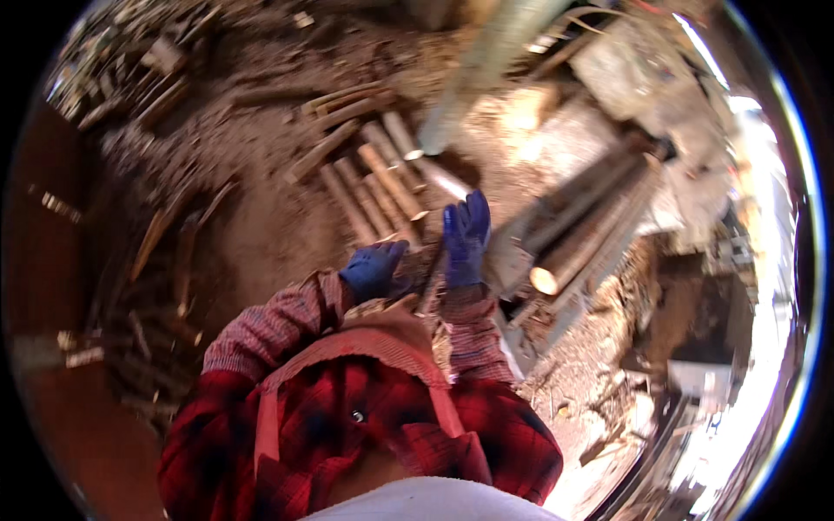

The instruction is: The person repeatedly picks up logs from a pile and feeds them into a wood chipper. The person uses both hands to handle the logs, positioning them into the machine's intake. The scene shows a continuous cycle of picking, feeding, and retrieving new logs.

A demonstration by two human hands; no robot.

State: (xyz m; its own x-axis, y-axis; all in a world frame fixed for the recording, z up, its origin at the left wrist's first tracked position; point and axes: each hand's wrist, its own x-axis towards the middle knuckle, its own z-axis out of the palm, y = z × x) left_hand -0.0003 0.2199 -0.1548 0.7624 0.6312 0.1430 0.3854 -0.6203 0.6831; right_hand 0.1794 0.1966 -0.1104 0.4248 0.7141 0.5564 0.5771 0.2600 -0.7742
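Note:
My left hand (373, 270), in a blue work glove, is low in front of my body, just below the near ends of a row of short cut logs (382, 193) on the ground. Blur smears its fingers. To its right my right hand (466, 239), gloved in blue too, reaches forward with its fingers stretched out and apart. Its fingertips come close to a pale short log (445, 179); whether they touch it I cannot tell. A long thick log (599, 221) with a pale cut end lies in a trough-like frame (560, 326) at my right.
Piled split wood (130, 74) covers the far left. Loose sticks (178, 234) lie on the dirt at left. A greenish post or beam (473, 78) rises beyond the short logs. Dark brown panels (52, 260) stand at the left edge; a pale slab (634, 65) lies far right.

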